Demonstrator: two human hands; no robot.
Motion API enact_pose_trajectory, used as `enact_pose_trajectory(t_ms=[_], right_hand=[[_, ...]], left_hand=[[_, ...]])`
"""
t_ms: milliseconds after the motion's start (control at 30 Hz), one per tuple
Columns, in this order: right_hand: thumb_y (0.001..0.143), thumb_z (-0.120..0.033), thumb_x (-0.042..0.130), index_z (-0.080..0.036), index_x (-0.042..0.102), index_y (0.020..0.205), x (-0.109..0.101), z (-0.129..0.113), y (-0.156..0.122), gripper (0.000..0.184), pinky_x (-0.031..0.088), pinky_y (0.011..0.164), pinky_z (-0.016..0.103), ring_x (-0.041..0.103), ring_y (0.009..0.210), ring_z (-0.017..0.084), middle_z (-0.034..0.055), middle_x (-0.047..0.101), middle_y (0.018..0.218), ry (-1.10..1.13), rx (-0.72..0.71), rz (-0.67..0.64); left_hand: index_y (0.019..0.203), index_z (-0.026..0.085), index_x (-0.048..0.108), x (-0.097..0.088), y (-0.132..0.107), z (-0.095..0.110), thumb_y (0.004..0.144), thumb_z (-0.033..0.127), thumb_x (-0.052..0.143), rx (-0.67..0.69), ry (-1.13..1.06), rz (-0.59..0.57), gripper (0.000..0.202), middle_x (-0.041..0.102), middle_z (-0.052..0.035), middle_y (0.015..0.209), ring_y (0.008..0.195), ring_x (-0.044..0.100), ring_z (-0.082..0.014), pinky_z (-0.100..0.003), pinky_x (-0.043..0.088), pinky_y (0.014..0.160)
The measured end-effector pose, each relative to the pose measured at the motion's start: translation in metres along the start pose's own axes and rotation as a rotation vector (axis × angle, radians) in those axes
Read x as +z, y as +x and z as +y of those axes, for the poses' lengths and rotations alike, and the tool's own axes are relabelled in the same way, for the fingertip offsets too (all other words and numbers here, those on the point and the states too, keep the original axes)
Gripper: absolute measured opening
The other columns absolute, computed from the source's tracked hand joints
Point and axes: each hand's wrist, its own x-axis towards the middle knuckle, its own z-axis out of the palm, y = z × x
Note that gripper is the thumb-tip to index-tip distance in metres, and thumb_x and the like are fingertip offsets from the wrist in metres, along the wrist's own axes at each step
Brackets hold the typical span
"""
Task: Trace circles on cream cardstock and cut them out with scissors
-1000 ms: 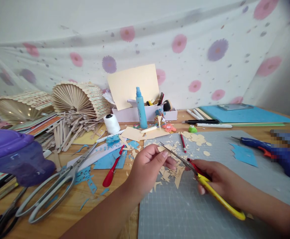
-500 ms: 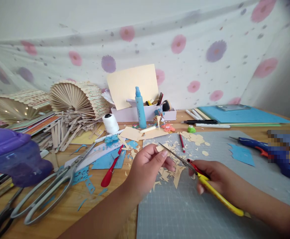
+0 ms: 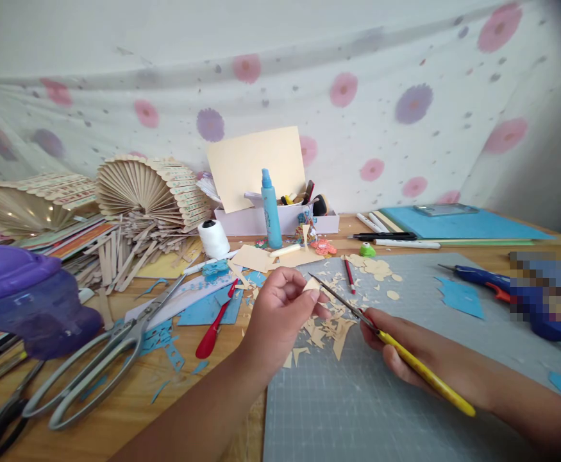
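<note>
My left hand (image 3: 280, 314) pinches a small cream paper piece (image 3: 311, 285) between thumb and fingers, just above the grey cutting mat (image 3: 381, 410). My right hand (image 3: 408, 356) grips yellow-handled scissors (image 3: 395, 350), whose thin blades point up-left and meet the paper piece. A heap of cream paper scraps (image 3: 331, 327) lies on the mat under both hands.
Large grey scissors (image 3: 102, 356) and a red-handled tool (image 3: 213, 333) lie left on the wooden table. A purple lidded cup (image 3: 25, 301), stick fans (image 3: 150, 189), thread spool (image 3: 214, 239), blue glue bottle (image 3: 271, 212), supply box (image 3: 284, 218) and blue glue gun (image 3: 515, 289) surround the mat.
My left hand has lifted and turned the paper piece slightly. The scissors have swung flatter, their handle now edge-on in my right hand.
</note>
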Motion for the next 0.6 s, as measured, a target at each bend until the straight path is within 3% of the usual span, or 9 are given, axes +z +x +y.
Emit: enact_pose_trajectory(t_ms=[167,400,600], right_hand=[[0.079,-0.033,0.044,-0.021,0.053,0.089,-0.002,-0.004,0.001,0.018,0.048,0.064,0.028,0.057,0.078,0.020,0.0048,0.062,0.085,0.006,0.012,-0.009],[0.075,-0.027,0.044,-0.020,0.048,0.079,-0.009,-0.017,0.004,0.009,0.043,0.059,0.027,0.052,0.070,0.018,0.0034,0.056,0.077,0.050,0.085,-0.052],[0.069,-0.017,0.045,-0.020,0.042,0.069,-0.010,-0.021,0.008,0.004,0.034,0.054,0.021,0.040,0.060,0.011,-0.0035,0.044,0.064,0.175,0.118,-0.098]], left_hand=[[0.075,0.016,0.048,-0.001,0.001,-0.002,0.070,0.016,0.060,0.017,-0.023,0.027,0.013,0.065,0.0006,0.066,0.062,0.062,-0.0111,-0.024,0.050,0.060],[0.083,0.020,0.039,-0.003,0.000,-0.001,0.073,0.021,0.059,-0.020,0.149,0.031,0.023,0.066,0.0019,0.065,0.044,0.057,-0.0087,-0.022,0.045,0.050],[0.082,0.021,0.036,-0.003,-0.003,-0.002,0.076,0.023,0.055,-0.012,0.322,0.001,0.021,0.064,0.0041,0.059,0.059,0.061,-0.0109,-0.024,0.045,0.062]])
